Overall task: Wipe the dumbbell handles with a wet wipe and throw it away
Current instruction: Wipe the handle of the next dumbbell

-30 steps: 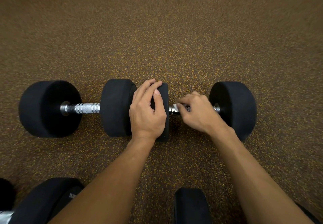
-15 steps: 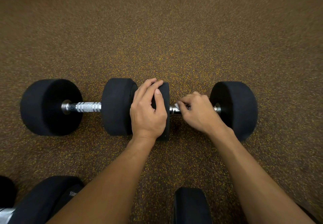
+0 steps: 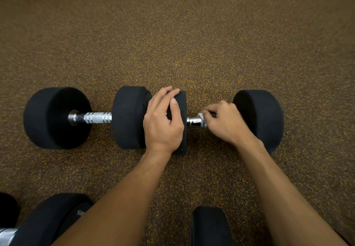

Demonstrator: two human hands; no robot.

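Note:
Two black dumbbells lie end to end on the speckled brown floor. The left dumbbell (image 3: 132, 117) shows its bare chrome handle (image 3: 96, 118). On the right dumbbell (image 3: 259, 117), my left hand (image 3: 163, 122) lies over the top of its left weight head (image 3: 181, 126), fingers curved over the edge. My right hand (image 3: 224, 121) is wrapped around that dumbbell's handle (image 3: 195, 122), holding a white wet wipe (image 3: 201, 115) against it. Only a small corner of the wipe shows by my fingertips; most of the handle is hidden under my hand.
More black dumbbell heads sit near me at the bottom left (image 3: 51, 220) and bottom centre (image 3: 210, 226), with a chrome handle end at the bottom left edge (image 3: 6, 235). Open rubber floor (image 3: 182, 34) stretches beyond the dumbbells.
My right hand has shifted slightly right along the handle, uncovering a bit more chrome beside the left weight head. My left hand has stayed on the weight head.

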